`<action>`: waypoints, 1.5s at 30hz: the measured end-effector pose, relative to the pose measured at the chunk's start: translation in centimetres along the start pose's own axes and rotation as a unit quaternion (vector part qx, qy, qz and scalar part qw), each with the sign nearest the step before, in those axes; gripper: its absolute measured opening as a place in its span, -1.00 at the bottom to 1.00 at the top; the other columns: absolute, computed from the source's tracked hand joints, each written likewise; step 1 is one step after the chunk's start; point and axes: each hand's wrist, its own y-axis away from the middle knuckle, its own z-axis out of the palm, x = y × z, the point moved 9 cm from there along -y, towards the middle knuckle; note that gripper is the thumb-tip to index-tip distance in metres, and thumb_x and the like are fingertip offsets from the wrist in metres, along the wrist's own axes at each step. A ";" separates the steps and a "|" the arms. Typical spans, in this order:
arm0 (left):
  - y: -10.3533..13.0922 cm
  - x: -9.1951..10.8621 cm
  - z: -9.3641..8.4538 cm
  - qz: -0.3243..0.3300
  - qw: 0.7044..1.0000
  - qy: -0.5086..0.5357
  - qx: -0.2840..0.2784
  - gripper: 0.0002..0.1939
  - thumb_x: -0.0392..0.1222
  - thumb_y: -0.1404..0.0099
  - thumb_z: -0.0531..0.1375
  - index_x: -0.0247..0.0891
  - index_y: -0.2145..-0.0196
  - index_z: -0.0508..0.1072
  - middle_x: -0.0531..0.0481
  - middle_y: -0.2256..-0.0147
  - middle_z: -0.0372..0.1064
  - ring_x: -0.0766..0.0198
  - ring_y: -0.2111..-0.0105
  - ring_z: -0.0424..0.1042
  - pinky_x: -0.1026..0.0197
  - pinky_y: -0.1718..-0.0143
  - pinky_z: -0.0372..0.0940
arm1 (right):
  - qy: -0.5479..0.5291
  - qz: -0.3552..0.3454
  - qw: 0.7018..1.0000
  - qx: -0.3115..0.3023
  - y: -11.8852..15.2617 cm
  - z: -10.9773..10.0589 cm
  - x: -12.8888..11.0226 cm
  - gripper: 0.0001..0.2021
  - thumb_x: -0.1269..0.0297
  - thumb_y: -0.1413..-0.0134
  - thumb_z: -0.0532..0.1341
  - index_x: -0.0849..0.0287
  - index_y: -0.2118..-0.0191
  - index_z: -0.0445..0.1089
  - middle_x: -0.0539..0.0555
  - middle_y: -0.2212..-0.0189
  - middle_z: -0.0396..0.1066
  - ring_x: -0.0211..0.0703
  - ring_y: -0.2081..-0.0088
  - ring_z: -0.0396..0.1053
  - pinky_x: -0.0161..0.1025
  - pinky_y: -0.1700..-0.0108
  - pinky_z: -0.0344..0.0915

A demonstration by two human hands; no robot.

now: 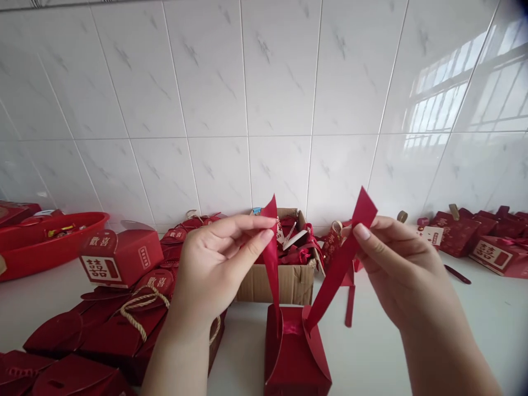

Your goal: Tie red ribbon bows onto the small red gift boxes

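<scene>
A dark red gift box [300, 357] stands on the white table at the lower middle, its curved top flaps standing near each other. A red ribbon [336, 272] comes up out of the flaps in two lengths, spread in a V. My left hand [229, 258] pinches the left length near its tip between thumb and forefinger. On the other side my right hand [398, 264] pinches the right length just below its pointed end. Neither hand touches the box.
Behind the box is an open cardboard carton [274, 283] of red ribbons and tags. Many red boxes [61, 335] crowd the left, one with rope handles. A red basin [25, 247] holds sweets. More boxes [457, 231] stand at right by the tiled wall.
</scene>
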 end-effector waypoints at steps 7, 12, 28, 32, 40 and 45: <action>0.2 0.7 0.3 0.039 0.998 -0.055 0.001 -0.84 -0.32 -0.14 0.28 -0.14 0.30 0.59 0.07 0.33 0.56 0.35 0.34 0.51 0.39 0.31 0.42 | -0.023 -0.026 0.999 0.010 -0.6 -2.1 -1.6 -0.92 0.39 0.05 0.36 0.07 0.41 0.47 -0.07 0.48 0.51 -0.32 0.48 0.45 -0.41 0.52 0.41; 0.5 1.0 1.9 0.053 0.993 -0.087 -0.052 -0.80 -0.30 -0.13 0.28 -0.18 0.24 0.57 0.01 0.30 0.55 0.30 0.33 0.50 0.32 0.34 0.43 | 0.017 -0.041 0.999 0.028 -0.1 -1.5 -2.4 -0.93 0.39 0.07 0.36 0.07 0.44 0.49 -0.06 0.46 0.51 -0.33 0.47 0.44 -0.40 0.45 0.43; 0.8 2.5 2.1 0.109 0.990 -0.087 -0.003 -0.82 -0.30 -0.08 0.31 -0.11 0.31 0.59 0.05 0.32 0.54 0.30 0.37 0.49 0.26 0.31 0.41 | 0.047 -0.024 0.999 0.005 0.2 -1.3 -2.3 -0.95 0.34 0.04 0.35 0.03 0.42 0.49 -0.09 0.46 0.49 -0.30 0.40 0.45 -0.31 0.32 0.44; 1.0 2.9 2.2 0.131 0.984 -0.116 0.017 -0.83 -0.26 -0.10 0.32 -0.07 0.31 0.58 0.11 0.32 0.53 0.32 0.35 0.49 0.27 0.28 0.42 | 0.045 -0.027 0.999 -0.006 -0.1 -1.3 -2.2 -0.94 0.34 0.05 0.35 0.01 0.44 0.49 -0.11 0.46 0.50 -0.29 0.38 0.47 -0.32 0.32 0.44; 1.3 3.3 2.1 0.168 0.973 -0.154 0.034 -0.78 -0.34 -0.14 0.27 -0.03 0.30 0.57 0.16 0.37 0.52 0.32 0.34 0.48 0.26 0.30 0.43 | 0.066 -0.056 0.996 0.015 0.0 -1.2 -2.7 -0.94 0.31 0.06 0.36 0.01 0.44 0.48 -0.09 0.45 0.49 -0.18 0.31 0.50 -0.24 0.33 0.45; 1.4 3.8 1.9 0.184 0.971 -0.146 0.041 -0.78 -0.41 -0.13 0.25 -0.06 0.49 0.55 0.14 0.46 0.44 0.36 0.41 0.42 0.27 0.42 0.35 | 0.088 -0.078 0.993 0.016 0.3 -0.8 -3.3 -0.92 0.26 0.11 0.38 0.00 0.44 0.47 -0.10 0.44 0.50 -0.16 0.27 0.51 -0.24 0.30 0.45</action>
